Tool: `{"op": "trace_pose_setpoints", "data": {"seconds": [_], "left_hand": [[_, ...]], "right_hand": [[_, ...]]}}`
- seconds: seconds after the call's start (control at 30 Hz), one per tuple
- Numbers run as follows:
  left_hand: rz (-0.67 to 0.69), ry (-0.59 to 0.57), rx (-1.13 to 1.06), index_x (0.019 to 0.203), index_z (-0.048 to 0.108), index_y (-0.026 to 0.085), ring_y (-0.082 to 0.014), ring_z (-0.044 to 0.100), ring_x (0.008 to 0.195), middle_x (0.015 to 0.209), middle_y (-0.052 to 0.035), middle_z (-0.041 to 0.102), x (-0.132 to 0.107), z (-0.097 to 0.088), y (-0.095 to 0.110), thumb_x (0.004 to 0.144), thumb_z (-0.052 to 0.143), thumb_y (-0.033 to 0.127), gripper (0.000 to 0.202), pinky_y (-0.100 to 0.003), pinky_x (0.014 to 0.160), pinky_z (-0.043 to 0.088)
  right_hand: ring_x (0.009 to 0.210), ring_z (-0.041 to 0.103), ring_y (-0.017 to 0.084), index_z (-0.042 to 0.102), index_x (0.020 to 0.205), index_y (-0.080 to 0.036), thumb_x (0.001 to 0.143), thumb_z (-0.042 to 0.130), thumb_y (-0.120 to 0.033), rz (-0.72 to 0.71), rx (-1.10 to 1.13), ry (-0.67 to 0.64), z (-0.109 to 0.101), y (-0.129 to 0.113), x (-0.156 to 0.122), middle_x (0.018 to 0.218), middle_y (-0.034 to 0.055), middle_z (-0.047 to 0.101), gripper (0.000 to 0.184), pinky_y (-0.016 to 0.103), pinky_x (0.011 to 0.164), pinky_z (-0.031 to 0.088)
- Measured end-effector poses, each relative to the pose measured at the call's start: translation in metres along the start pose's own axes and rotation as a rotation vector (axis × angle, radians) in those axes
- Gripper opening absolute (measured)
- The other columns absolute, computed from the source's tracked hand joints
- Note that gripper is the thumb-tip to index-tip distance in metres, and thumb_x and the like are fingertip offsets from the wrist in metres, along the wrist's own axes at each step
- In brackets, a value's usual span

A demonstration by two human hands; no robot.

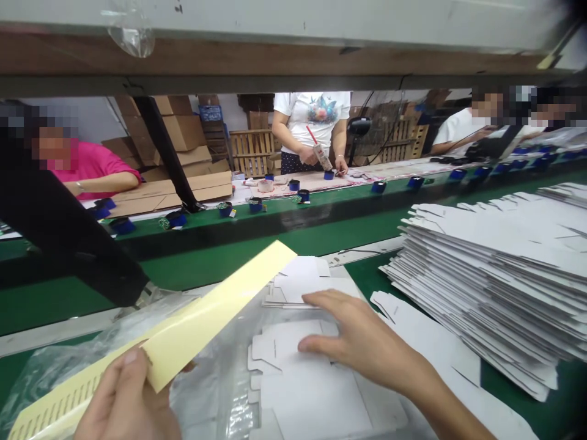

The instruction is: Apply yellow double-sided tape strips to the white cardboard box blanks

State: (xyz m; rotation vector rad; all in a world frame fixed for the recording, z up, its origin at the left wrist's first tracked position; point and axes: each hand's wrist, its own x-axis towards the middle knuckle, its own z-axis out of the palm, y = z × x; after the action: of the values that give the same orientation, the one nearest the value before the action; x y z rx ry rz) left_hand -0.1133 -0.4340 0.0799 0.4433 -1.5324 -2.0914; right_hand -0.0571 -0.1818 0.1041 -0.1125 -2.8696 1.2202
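My left hand [132,391] pinches a long yellow label sheet [215,311], which slants up to the right and has rows of small dark marks near its lower end. Over some flat white cardboard box blanks [312,391] hovers my right hand [358,336], thumb and fingers apart with nothing between them. Its fingertips are close to a smaller folded white blank [300,278]; whether they touch it I cannot tell. Clear plastic film [220,373] lies beneath the sheet and beside the blanks.
A tall stack of white box blanks [486,275] stands at the right. Beyond runs a green conveyor belt [275,229] with several blue-and-black round parts [302,195]. A black post [73,214] crosses the left side. Co-workers sit and stand across the belt, one holding a red-tipped bottle [322,156].
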Motion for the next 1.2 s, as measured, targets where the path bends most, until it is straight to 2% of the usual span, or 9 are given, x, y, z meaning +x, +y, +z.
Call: {"op": "trace_pose_setpoints", "data": {"seconds": [0.07, 0.17, 0.3, 0.4, 0.57, 0.77, 0.9, 1.03, 1.2], "left_hand": [[-0.038, 0.009, -0.047, 0.07, 0.064, 0.019, -0.0162, 0.059, 0.077, 0.082, 0.0025, 0.06, -0.002, 0.005, 0.005, 0.073, 0.077, 0.032, 0.019, -0.024, 0.048, 0.055], [-0.122, 0.012, -0.075, 0.069, 0.065, 0.018, -0.0178, 0.06, 0.079, 0.086, 0.0005, 0.064, -0.004, 0.01, 0.01, 0.07, 0.079, 0.03, 0.018, -0.023, 0.043, 0.055], [-0.2, 0.007, -0.104, 0.068, 0.066, 0.018, -0.0196, 0.06, 0.079, 0.087, -0.0014, 0.065, -0.005, 0.012, 0.011, 0.067, 0.081, 0.029, 0.019, -0.025, 0.041, 0.055], [-0.212, -0.012, -0.099, 0.068, 0.066, 0.017, -0.0193, 0.059, 0.079, 0.087, -0.0016, 0.064, -0.007, 0.013, 0.011, 0.064, 0.083, 0.029, 0.021, -0.024, 0.04, 0.055], [-0.232, -0.051, -0.096, 0.07, 0.068, 0.017, -0.0185, 0.057, 0.08, 0.089, -0.0024, 0.064, -0.008, 0.011, 0.012, 0.062, 0.084, 0.033, 0.024, -0.022, 0.041, 0.054], [-0.248, -0.037, -0.077, 0.069, 0.067, 0.017, -0.0196, 0.058, 0.081, 0.09, -0.0024, 0.064, -0.008, 0.013, 0.011, 0.063, 0.083, 0.032, 0.022, -0.024, 0.042, 0.055], [-0.265, -0.044, -0.059, 0.071, 0.068, 0.017, -0.0195, 0.058, 0.081, 0.09, -0.0025, 0.064, -0.007, 0.012, 0.01, 0.066, 0.08, 0.03, 0.018, -0.024, 0.041, 0.055], [-0.27, -0.039, -0.062, 0.068, 0.067, 0.017, -0.0196, 0.058, 0.082, 0.09, -0.0026, 0.065, -0.005, 0.012, 0.008, 0.069, 0.079, 0.029, 0.018, -0.023, 0.042, 0.056], [-0.293, -0.03, -0.083, 0.068, 0.068, 0.017, -0.0203, 0.059, 0.081, 0.09, -0.003, 0.066, 0.0, 0.01, 0.004, 0.07, 0.076, 0.023, 0.011, -0.024, 0.041, 0.057]], "right_hand": [[0.133, 0.047, 0.039, 0.058, 0.139, -0.024, 0.065, 0.087, -0.05, -0.016, -0.034, -0.158, 0.006, 0.0, -0.002, 0.143, 0.0109, 0.058, 0.084, 0.05, 0.109, 0.04], [0.13, 0.047, 0.039, 0.065, 0.128, -0.022, 0.057, 0.093, -0.044, -0.043, -0.08, -0.252, 0.016, -0.001, -0.002, 0.135, 0.011, 0.061, 0.079, 0.048, 0.106, 0.041], [0.124, 0.049, 0.033, 0.063, 0.119, -0.021, 0.063, 0.09, -0.034, 0.036, -0.03, -0.205, 0.017, -0.004, 0.001, 0.128, 0.0079, 0.06, 0.063, 0.041, 0.1, 0.044], [0.114, 0.053, 0.029, 0.058, 0.107, -0.025, 0.064, 0.087, -0.031, 0.099, 0.05, -0.189, 0.011, -0.009, 0.001, 0.122, 0.0039, 0.059, 0.053, 0.036, 0.088, 0.046], [0.099, 0.055, 0.024, 0.052, 0.096, -0.027, 0.066, 0.083, -0.029, 0.124, 0.115, -0.163, 0.004, -0.017, -0.004, 0.114, -0.0004, 0.057, 0.043, 0.031, 0.073, 0.043], [0.095, 0.052, 0.022, 0.05, 0.091, -0.027, 0.072, 0.076, -0.029, 0.114, 0.179, -0.086, 0.004, -0.015, -0.003, 0.103, -0.0016, 0.057, 0.033, 0.031, 0.076, 0.04], [0.096, 0.053, 0.023, 0.052, 0.094, -0.027, 0.072, 0.075, -0.03, 0.167, 0.184, -0.086, 0.005, -0.011, 0.0, 0.107, -0.0001, 0.057, 0.032, 0.032, 0.076, 0.04], [0.101, 0.052, 0.023, 0.051, 0.093, -0.026, 0.072, 0.074, -0.027, 0.112, 0.176, -0.064, 0.006, -0.011, 0.0, 0.11, 0.0002, 0.056, 0.031, 0.034, 0.082, 0.041], [0.113, 0.051, 0.03, 0.053, 0.103, -0.029, 0.076, 0.071, -0.032, 0.135, 0.137, -0.082, 0.008, -0.009, -0.003, 0.115, 0.0048, 0.058, 0.032, 0.04, 0.087, 0.042]]}}
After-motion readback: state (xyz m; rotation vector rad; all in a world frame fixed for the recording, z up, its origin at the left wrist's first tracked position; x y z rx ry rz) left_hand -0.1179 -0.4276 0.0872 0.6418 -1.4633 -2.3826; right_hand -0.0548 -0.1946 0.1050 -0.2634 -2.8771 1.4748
